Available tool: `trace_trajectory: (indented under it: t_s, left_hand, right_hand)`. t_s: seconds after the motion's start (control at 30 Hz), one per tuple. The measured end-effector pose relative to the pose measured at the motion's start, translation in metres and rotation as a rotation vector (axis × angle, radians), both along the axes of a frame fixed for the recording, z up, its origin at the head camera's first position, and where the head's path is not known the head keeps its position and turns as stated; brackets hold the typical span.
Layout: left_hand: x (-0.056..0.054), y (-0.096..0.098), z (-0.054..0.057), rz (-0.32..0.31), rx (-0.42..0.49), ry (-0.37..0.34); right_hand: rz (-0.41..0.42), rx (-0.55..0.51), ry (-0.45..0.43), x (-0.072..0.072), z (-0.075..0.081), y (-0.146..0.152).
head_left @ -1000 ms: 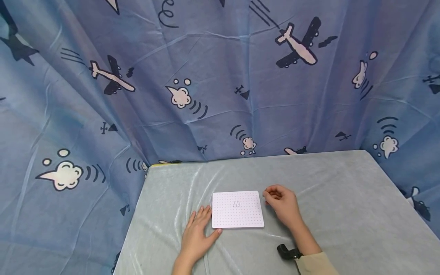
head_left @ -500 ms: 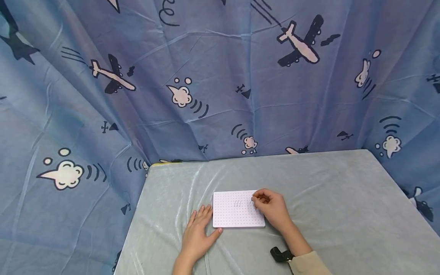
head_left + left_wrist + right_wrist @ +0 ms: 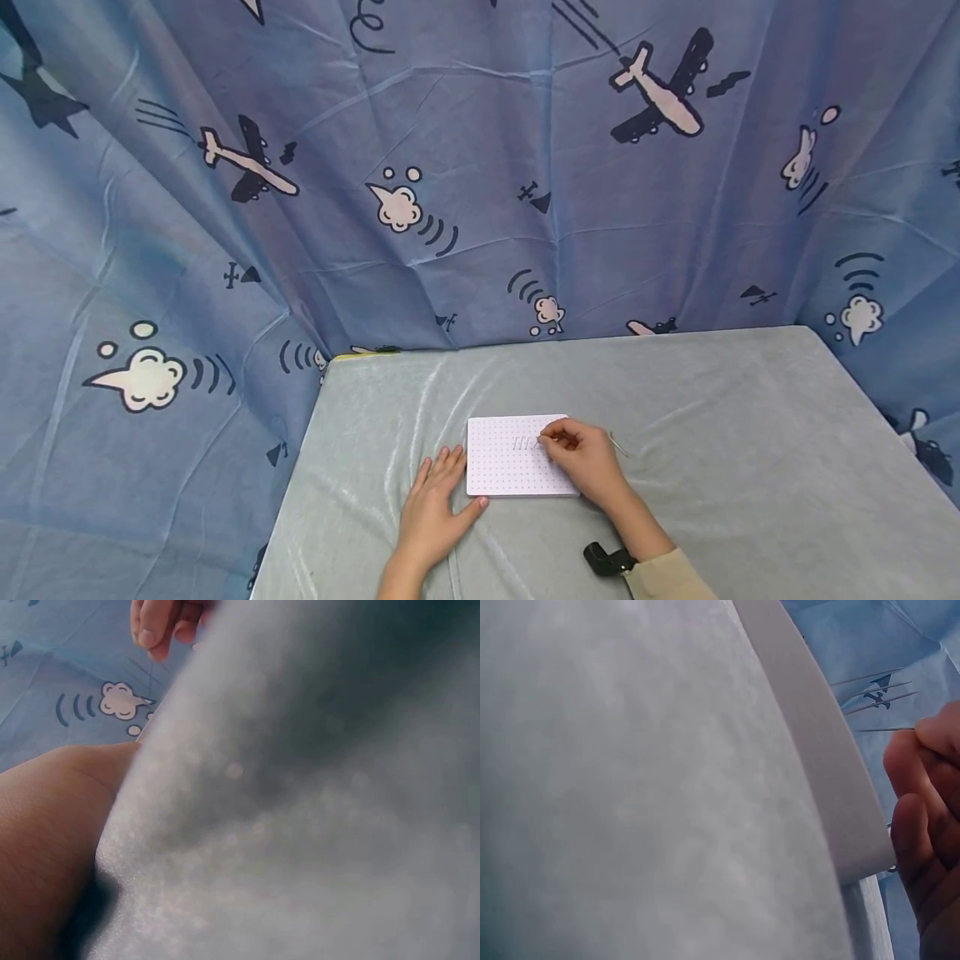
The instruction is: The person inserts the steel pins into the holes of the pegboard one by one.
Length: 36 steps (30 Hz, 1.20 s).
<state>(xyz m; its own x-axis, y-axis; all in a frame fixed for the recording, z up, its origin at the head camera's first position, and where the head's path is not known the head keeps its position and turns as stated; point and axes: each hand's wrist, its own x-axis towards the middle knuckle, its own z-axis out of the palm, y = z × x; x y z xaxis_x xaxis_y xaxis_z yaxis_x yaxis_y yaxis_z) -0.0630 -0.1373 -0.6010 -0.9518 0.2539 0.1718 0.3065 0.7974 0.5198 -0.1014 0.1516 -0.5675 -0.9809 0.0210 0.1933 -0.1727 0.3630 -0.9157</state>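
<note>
A white board dotted with a red grid lies on the cloth-covered table. Three thin metal pins stand in its upper middle. My right hand is over the board's right side, its thumb and fingertips pinching another thin pin, whose tip points towards the board. In the right wrist view that pin is beside the row of standing pins. My left hand rests flat on the table, fingers spread. Its fingertips are against the board's left edge, its thumb at the near left corner.
Pale grey cloth covers the table. A blue curtain with printed planes hangs behind and at both sides. A thin light-coloured sliver shows just right of my right hand. A black device sits on my right wrist.
My right hand has moved left from beside the board to over its right part, bringing the pin close to the standing pins. The left hand has stayed in place.
</note>
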Motion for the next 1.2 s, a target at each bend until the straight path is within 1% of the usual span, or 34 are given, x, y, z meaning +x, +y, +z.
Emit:
trace_trajectory:
  t_s: [0.17,0.47,0.67,0.77,1.03,1.2]
  left_hand:
    - [0.0001,-0.0002,-0.0001,0.000,0.003,-0.007]
    - [-0.0004,-0.0005,-0.0003,-0.001,-0.001,0.003]
    - [-0.0007,-0.0012,-0.0014,-0.004,-0.004,0.013]
    - [-0.0006,-0.0013,-0.0011,-0.005,-0.006,0.011]
    - [-0.0007,-0.0012,-0.0007,-0.005,0.002,0.009]
    - [-0.0014,-0.0010,-0.0019,-0.004,-0.008,0.011]
  right_hand:
    - [0.002,0.021,0.009,-0.0004,-0.0034,-0.0010]
    - [0.017,0.066,0.066,-0.0031,-0.0059,-0.0015]
    - [0.043,0.102,0.047,-0.0033,-0.0046,-0.0033]
    - [0.041,0.116,0.034,-0.0033,-0.0047,-0.0041]
    - [0.050,0.170,0.047,-0.0061,-0.0068,-0.0056]
    - [0.062,0.174,0.029,-0.0064,-0.0055,-0.0051]
